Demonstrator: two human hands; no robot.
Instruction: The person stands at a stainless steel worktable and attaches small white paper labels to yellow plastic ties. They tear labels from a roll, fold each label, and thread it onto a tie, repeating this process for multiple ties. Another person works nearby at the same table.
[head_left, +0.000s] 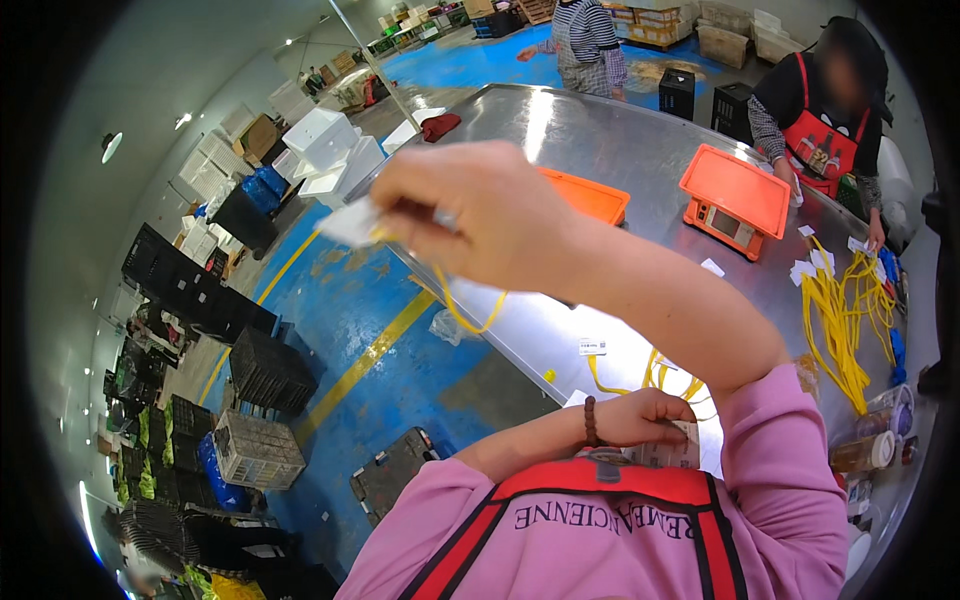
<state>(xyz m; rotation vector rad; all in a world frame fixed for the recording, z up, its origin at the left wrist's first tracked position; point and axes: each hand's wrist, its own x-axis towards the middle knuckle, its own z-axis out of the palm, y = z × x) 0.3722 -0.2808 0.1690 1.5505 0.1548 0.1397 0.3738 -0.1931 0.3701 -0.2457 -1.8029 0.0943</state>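
My right hand is raised across the left front of the metal table, its fingers pinching a white tag. A thin yellow strap hangs in a loop below these fingers. Close to my chest, my left hand, below a beaded bracelet, is closed on white printed labels, partly hidden. Just beyond it, yellow straps lie on the bright tabletop, with a small printed label beside them. Farther right lies a bundle of yellow straps with white tags at its far end.
Two orange scales stand on the metal table. At the right edge are jars. A co-worker in a red apron stands at the far right; another person is behind the table. Crates stand on the blue floor.
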